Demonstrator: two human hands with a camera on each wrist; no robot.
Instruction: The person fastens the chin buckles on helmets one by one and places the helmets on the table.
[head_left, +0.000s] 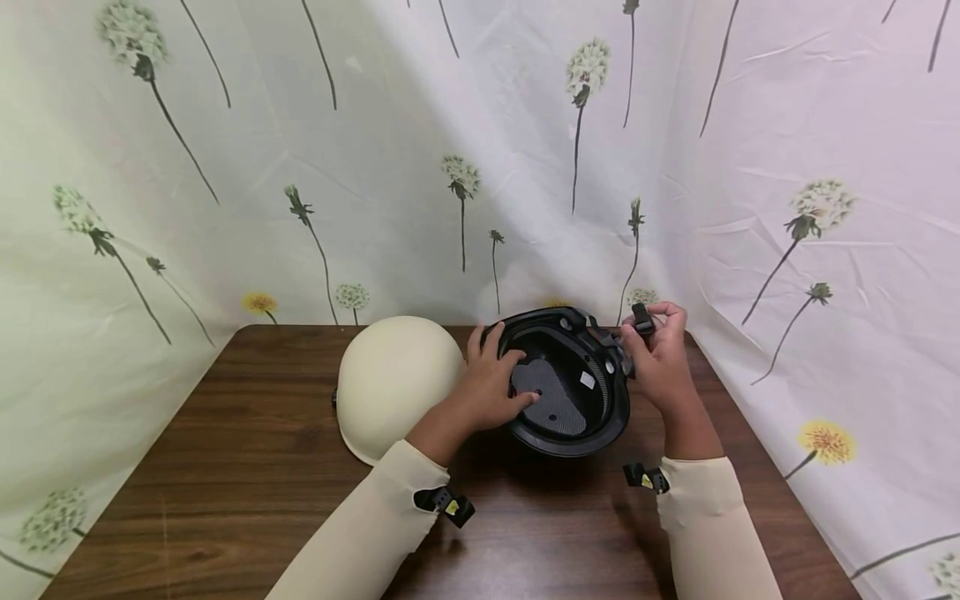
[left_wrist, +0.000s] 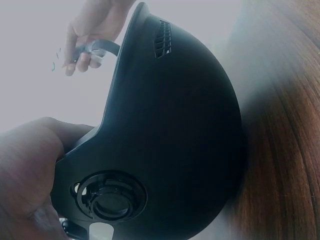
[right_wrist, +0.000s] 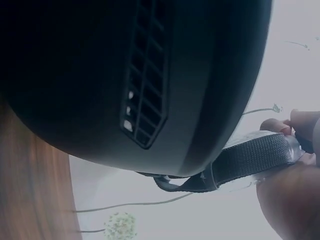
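A black helmet (head_left: 577, 447) is tilted above the wooden table, its padded inside turned towards me. My left hand (head_left: 483, 387) grips its left rim, the thumb inside the opening. In the left wrist view, that hand is beside a round knob (left_wrist: 111, 204) on the shell. At the helmet's right side, my right hand (head_left: 663, 354) pinches the end of a black chin strap (right_wrist: 255, 157) with a buckle (head_left: 642, 318). Clear plastic seems to cover part of the strap. The right fingertips are partly cut off in the right wrist view.
A cream helmet (head_left: 397, 383) lies dome up on the brown wooden table (head_left: 225, 442), just left of the black one. Fabric printed with dandelions (head_left: 375, 167) hangs behind the table and along both sides. Black bands are worn at both sleeve cuffs.
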